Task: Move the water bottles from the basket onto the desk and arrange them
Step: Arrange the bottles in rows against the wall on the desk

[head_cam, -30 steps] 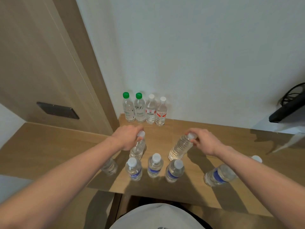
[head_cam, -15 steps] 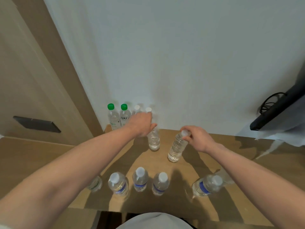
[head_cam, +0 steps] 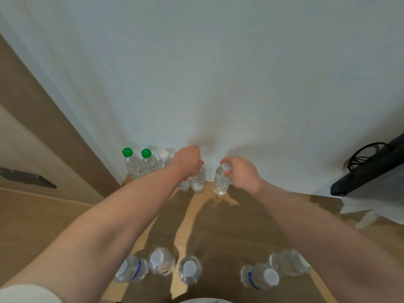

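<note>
My left hand (head_cam: 187, 161) grips the top of a clear water bottle (head_cam: 198, 180) standing at the wall end of the wooden desk (head_cam: 238, 224). My right hand (head_cam: 240, 173) grips the cap end of a second clear bottle (head_cam: 220, 182) just to its right, upright on the desk. Along the wall to the left stand two green-capped bottles (head_cam: 132, 162) and a white-capped one (head_cam: 164, 157); a red-labelled bottle (head_cam: 184, 184) shows below my left wrist. Several blue-labelled bottles (head_cam: 162, 260) stand near the desk's front edge. No basket is in view.
A wooden panel (head_cam: 54, 138) with a dark handle (head_cam: 26, 177) stands at the left. At the right, a dark device (head_cam: 369, 169) with a black cable hangs over the desk above white paper (head_cam: 369, 206). The white wall runs behind the bottle row.
Both hands have carried their bottles away from me to the wall. The left bottle now stands beside the back row and the right bottle is set upright next to it.
</note>
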`<action>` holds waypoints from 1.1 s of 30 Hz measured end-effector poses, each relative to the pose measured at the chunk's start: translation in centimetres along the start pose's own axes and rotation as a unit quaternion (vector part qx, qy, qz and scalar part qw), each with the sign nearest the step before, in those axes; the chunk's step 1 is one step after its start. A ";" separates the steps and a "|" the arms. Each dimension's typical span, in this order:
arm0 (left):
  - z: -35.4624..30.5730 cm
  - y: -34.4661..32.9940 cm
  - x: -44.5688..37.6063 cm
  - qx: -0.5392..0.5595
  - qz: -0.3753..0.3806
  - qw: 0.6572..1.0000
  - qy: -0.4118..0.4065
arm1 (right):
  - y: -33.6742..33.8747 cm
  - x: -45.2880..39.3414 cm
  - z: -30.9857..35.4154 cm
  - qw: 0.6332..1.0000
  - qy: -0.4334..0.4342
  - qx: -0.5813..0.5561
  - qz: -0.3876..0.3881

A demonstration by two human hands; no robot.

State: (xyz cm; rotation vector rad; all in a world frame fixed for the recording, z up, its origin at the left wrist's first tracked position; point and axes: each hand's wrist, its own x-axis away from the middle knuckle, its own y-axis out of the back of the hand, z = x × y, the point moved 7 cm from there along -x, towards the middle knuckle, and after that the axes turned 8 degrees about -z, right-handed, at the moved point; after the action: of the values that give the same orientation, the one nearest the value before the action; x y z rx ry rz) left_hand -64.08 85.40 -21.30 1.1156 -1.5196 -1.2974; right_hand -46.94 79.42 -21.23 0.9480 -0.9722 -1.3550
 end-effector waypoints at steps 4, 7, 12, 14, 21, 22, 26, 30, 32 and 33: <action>-0.1 -0.9 -0.6 0.020 -0.007 1.000 0.013 | -1.3 -1.7 0.2 0.999 -0.023 -0.015 0.019; -0.1 -1.2 -0.4 0.031 -0.023 0.999 0.009 | -2.1 -2.2 0.6 0.999 -0.029 -0.031 0.024; 0.4 -1.5 0.3 0.003 -0.046 0.999 -0.016 | -2.7 -2.6 0.8 0.997 -0.041 -0.060 0.022; 0.4 -1.5 0.6 -0.013 -0.046 0.999 -0.026 | -2.8 -2.7 0.7 0.995 -0.038 -0.082 0.032; 2.5 2.9 3.4 0.093 -0.071 0.993 0.007 | -1.1 0.1 1.1 0.995 -0.008 -0.103 0.006; 3.3 4.6 4.7 0.130 -0.097 0.987 0.012 | -0.2 1.4 1.7 0.991 -0.001 -0.133 -0.020; 7.6 10.3 13.2 0.223 -0.139 0.965 0.001 | 1.8 9.2 5.2 0.973 0.027 -0.227 0.033; 13.8 10.5 22.5 0.183 -0.095 0.978 0.018 | 0.6 17.3 9.4 0.966 0.081 -0.202 0.137; 17.4 9.2 26.0 0.169 -0.075 0.981 0.056 | -1.0 19.4 11.5 0.965 0.095 -0.185 0.160; 19.2 8.2 27.5 0.160 -0.066 0.982 0.079 | -1.9 19.9 12.5 0.963 0.099 -0.177 0.177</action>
State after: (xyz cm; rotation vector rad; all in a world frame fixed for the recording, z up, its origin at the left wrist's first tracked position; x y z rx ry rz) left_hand -90.62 64.43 -14.36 1.5094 -1.5915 -1.0433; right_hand -59.69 59.70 -18.78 0.5909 -0.6774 -1.0613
